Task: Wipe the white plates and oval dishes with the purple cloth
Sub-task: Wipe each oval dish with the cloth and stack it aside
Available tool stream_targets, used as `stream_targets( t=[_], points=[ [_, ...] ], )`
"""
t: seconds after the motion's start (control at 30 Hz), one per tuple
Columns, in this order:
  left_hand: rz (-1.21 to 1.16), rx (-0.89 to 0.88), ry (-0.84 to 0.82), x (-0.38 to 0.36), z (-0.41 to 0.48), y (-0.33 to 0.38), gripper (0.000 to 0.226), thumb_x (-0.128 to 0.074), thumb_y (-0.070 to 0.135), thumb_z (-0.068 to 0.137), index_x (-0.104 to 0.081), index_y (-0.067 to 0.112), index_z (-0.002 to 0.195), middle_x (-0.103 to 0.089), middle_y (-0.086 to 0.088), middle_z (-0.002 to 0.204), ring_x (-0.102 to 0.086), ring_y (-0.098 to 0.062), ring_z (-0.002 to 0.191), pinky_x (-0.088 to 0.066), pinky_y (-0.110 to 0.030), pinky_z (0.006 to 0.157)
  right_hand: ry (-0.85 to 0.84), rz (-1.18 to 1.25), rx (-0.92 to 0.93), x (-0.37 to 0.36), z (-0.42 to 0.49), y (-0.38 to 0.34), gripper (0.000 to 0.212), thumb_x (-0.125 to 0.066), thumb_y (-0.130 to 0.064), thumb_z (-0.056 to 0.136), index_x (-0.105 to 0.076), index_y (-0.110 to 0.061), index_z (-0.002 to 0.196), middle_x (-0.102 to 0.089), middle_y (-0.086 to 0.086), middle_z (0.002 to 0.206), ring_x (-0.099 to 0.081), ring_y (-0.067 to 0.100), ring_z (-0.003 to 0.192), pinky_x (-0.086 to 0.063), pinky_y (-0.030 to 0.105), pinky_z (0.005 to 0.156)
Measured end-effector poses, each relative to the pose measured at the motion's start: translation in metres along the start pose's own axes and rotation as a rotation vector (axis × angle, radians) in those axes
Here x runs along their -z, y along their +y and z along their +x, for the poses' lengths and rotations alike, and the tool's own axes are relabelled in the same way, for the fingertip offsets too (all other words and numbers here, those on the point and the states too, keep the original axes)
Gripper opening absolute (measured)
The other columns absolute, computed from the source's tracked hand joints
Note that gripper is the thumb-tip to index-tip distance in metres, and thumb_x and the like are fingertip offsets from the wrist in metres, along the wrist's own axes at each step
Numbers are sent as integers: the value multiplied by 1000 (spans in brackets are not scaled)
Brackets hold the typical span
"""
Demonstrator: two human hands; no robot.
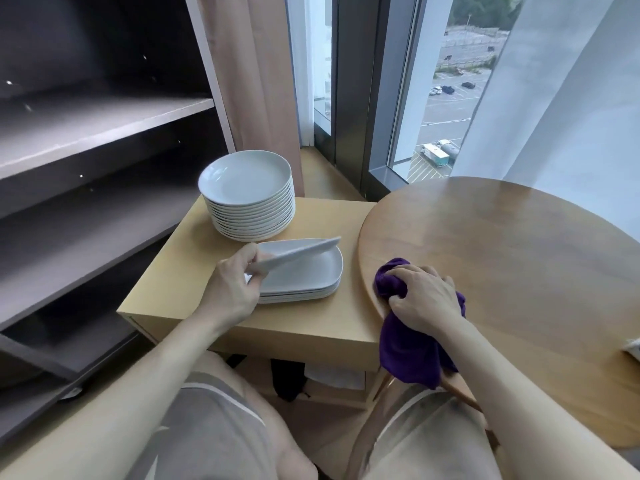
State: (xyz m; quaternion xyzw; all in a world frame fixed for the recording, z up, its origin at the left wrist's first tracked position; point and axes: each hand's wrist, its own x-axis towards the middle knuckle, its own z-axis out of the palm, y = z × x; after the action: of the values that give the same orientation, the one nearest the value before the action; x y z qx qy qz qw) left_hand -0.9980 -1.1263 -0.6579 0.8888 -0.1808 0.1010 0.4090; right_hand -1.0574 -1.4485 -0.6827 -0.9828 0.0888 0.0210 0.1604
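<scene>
Beside a tall window (440, 98) stands a round wooden table (519, 271), and against its left edge a pale low cabinet (277, 327); grey shelving (104, 126) runs along the left wall. On the cabinet top sit a stack of white round plates (249, 199) at the back and a shorter stack of oval dishes (304, 282) in front. The left hand (232, 289) pinches the near end of the top oval dish (298, 252) — tilted, its far end raised off the stack. The right hand (422, 299) clutches the bunched purple cloth (408, 355) at the table's edge — part of it hangs over.
</scene>
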Motion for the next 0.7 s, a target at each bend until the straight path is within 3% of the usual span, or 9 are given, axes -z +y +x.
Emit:
stream_targets(
  t=[0.07, 0.13, 0.2, 0.3, 0.4, 0.57, 0.7],
  points=[
    [50, -39, -36, -3, -1, -7, 53, -64, -3, 90, -47, 47, 80, -72, 12, 101, -63, -12, 95, -47, -21, 78, 3, 1, -2, -1, -1, 0, 48, -57, -29, 87, -59, -41, 133, -55, -16, 145, -36, 17, 138, -28, 44, 105],
    [114, -55, -62, -6, -1, -13, 55, -62, -13, 83, -57, 41, 91, -67, 7, 96, -62, -19, 98, -51, -33, 85, 3, 7, -2, -1, -2, 1, 47, -57, -29, 88, -59, -41, 133, -55, -17, 145, -35, 16, 138, -28, 44, 105],
    [160, -32, -137, -8, -1, -20, 53, -57, -18, 77, -67, 28, 100, -60, 16, 91, -61, -19, 100, -50, -36, 88, 4, 11, -1, -1, -3, 1, 47, -57, -28, 88, -59, -41, 133, -55, -17, 144, -35, 15, 138, -28, 44, 105],
    [223, 24, -263, -10, -4, -28, 59, -45, -18, 67, -46, 39, 81, -69, 7, 109, -55, -20, 115, -43, -31, 96, 9, 15, 3, -2, -3, 1, 46, -57, -28, 88, -60, -40, 132, -55, -18, 144, -34, 14, 138, -27, 44, 104],
    [296, 34, -344, -15, -4, -38, 56, -42, -18, 62, -54, 26, 95, -66, 8, 120, -52, -21, 123, -25, -24, 116, 5, 18, 7, -3, -4, 2, 45, -57, -29, 88, -60, -41, 131, -54, -18, 144, -34, 14, 137, -27, 45, 105],
    [390, -38, -441, -24, 1, -43, 57, -64, 10, 80, -49, 24, 134, -48, 13, 142, -40, -10, 138, -2, -35, 127, 10, 21, 2, -5, -4, 1, 43, -56, -30, 87, -60, -40, 129, -54, -19, 144, -32, 13, 137, -27, 45, 105],
    [517, 46, -542, -25, 4, -42, 75, -64, 35, 86, -28, 29, 152, -12, 6, 169, 1, -13, 157, 9, -41, 127, 4, 42, -12, -6, -6, -1, 41, -56, -31, 87, -59, -39, 128, -53, -17, 142, -32, 17, 136, -29, 46, 103]
  ],
)
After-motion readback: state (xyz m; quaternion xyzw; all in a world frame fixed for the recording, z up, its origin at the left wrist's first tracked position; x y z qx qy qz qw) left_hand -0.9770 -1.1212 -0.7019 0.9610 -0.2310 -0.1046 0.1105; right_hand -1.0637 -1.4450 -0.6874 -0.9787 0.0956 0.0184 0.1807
